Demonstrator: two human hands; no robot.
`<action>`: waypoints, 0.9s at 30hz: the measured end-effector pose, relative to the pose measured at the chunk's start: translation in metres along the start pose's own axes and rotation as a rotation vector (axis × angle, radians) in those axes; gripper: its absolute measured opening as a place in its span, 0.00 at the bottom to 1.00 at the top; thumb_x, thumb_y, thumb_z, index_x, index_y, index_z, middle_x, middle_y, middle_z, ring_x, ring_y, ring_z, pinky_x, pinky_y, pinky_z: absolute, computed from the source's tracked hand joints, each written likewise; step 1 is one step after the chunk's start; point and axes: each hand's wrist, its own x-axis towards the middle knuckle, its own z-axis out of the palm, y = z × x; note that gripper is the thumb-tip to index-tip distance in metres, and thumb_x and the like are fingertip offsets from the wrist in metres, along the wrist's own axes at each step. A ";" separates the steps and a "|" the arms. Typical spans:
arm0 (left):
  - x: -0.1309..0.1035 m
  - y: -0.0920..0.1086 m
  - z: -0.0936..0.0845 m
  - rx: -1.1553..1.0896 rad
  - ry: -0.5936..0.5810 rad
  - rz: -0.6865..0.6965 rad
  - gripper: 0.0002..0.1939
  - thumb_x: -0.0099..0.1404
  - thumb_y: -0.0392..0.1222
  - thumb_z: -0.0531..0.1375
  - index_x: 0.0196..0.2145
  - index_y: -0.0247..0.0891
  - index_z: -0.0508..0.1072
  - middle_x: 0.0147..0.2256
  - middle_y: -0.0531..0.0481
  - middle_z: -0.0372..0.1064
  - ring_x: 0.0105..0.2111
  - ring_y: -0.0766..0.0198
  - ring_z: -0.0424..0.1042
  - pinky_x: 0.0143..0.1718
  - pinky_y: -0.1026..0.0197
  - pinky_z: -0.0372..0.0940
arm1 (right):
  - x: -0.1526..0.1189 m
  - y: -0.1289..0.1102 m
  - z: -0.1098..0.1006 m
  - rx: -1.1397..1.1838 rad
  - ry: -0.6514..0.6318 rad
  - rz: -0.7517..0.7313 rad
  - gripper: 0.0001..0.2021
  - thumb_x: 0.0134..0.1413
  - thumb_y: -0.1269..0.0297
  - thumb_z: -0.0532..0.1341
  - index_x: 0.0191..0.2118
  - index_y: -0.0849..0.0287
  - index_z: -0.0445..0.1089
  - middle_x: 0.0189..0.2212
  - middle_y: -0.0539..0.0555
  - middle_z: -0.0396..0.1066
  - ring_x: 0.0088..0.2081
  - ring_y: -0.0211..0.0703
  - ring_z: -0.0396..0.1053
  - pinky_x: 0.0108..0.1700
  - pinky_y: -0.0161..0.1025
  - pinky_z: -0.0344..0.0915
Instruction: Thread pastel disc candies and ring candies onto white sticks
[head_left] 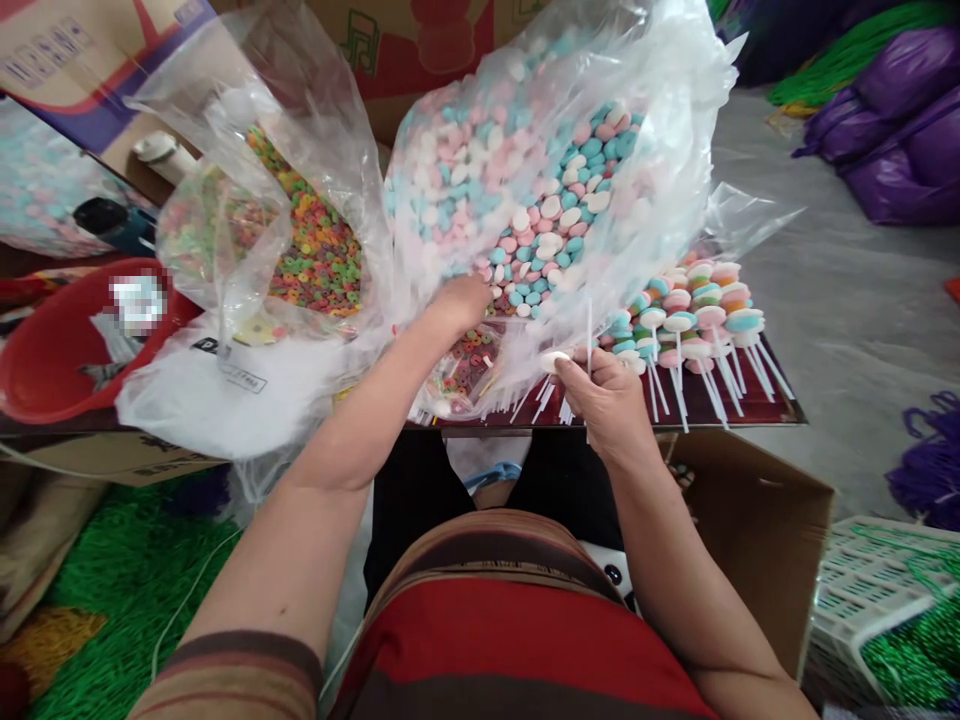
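My left hand (466, 300) reaches into the mouth of a large clear bag (675, 130) filled with pink, blue and white button-shaped candies (551, 235). Its fingertips are hidden among them, so what they hold does not show. Closed in a pinch, my right hand (611, 392) grips a thin white lollipop stick (589, 325) that points upward. A white candy (556, 361) sits at its thumb and fingers. Just right of this hand lie several candy skewers (709, 310), stacked discs in pastel colours on white sticks. Small ring candies (472, 358) lie in plastic between my hands.
Another clear bag (319, 245) of colourful ring candies stands left, beside a red basin (45, 350). Loose white sticks (551, 400) lie along the table's front edge. Below right are an open cardboard box (757, 530) and a white plastic crate (847, 590). Purple bundles (900, 130) rest on the floor.
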 end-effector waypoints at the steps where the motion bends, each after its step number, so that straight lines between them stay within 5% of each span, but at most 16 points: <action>1: -0.001 0.001 -0.003 0.069 -0.070 -0.005 0.20 0.61 0.26 0.56 0.45 0.31 0.84 0.49 0.30 0.79 0.49 0.44 0.78 0.53 0.49 0.67 | -0.001 0.001 -0.001 -0.004 0.003 -0.002 0.17 0.51 0.47 0.70 0.34 0.56 0.72 0.23 0.48 0.71 0.23 0.35 0.59 0.23 0.33 0.54; 3: -0.005 0.002 -0.009 0.185 -0.151 -0.010 0.20 0.61 0.26 0.55 0.46 0.30 0.83 0.51 0.29 0.78 0.51 0.43 0.77 0.54 0.49 0.67 | -0.003 0.001 -0.003 0.006 0.003 0.005 0.16 0.51 0.48 0.70 0.34 0.57 0.73 0.24 0.49 0.72 0.23 0.35 0.60 0.22 0.33 0.54; 7: -0.026 0.005 -0.019 -0.032 0.091 -0.014 0.14 0.63 0.29 0.59 0.43 0.33 0.82 0.50 0.35 0.78 0.53 0.46 0.75 0.58 0.52 0.65 | -0.006 -0.004 -0.004 0.062 0.005 0.030 0.15 0.50 0.51 0.70 0.35 0.56 0.73 0.25 0.50 0.73 0.24 0.36 0.63 0.22 0.33 0.53; 11: -0.065 0.021 -0.007 -0.785 0.248 -0.090 0.09 0.66 0.40 0.61 0.43 0.38 0.77 0.39 0.48 0.78 0.40 0.60 0.75 0.46 0.59 0.69 | -0.008 -0.011 0.002 0.092 -0.020 0.029 0.15 0.51 0.51 0.70 0.37 0.55 0.72 0.29 0.51 0.75 0.26 0.38 0.67 0.24 0.34 0.60; 13: -0.087 0.038 0.005 -1.212 0.207 -0.057 0.11 0.64 0.43 0.63 0.45 0.40 0.75 0.37 0.52 0.75 0.36 0.64 0.74 0.39 0.62 0.68 | -0.010 -0.012 0.009 0.092 -0.050 -0.008 0.14 0.53 0.51 0.70 0.39 0.55 0.72 0.31 0.51 0.76 0.29 0.40 0.71 0.28 0.35 0.66; 16: -0.112 0.064 0.022 -1.523 0.158 -0.049 0.14 0.61 0.51 0.68 0.39 0.41 0.73 0.34 0.53 0.72 0.31 0.68 0.70 0.31 0.64 0.64 | -0.012 -0.010 0.017 0.083 -0.063 -0.105 0.13 0.56 0.52 0.69 0.41 0.54 0.73 0.34 0.51 0.77 0.34 0.41 0.75 0.36 0.39 0.72; 21: -0.136 0.082 0.030 -1.510 0.172 -0.055 0.23 0.65 0.66 0.64 0.34 0.41 0.71 0.31 0.53 0.70 0.31 0.67 0.69 0.33 0.63 0.66 | -0.018 -0.007 0.019 -0.096 -0.038 -0.145 0.18 0.58 0.52 0.67 0.51 0.53 0.75 0.30 0.48 0.73 0.33 0.42 0.73 0.38 0.40 0.71; 27: -0.152 0.078 0.028 -1.167 0.291 -0.008 0.29 0.64 0.72 0.63 0.38 0.40 0.76 0.30 0.53 0.73 0.30 0.67 0.68 0.35 0.62 0.64 | -0.019 -0.008 0.012 -0.173 -0.060 -0.142 0.16 0.58 0.48 0.67 0.43 0.54 0.78 0.33 0.51 0.76 0.37 0.44 0.73 0.42 0.42 0.72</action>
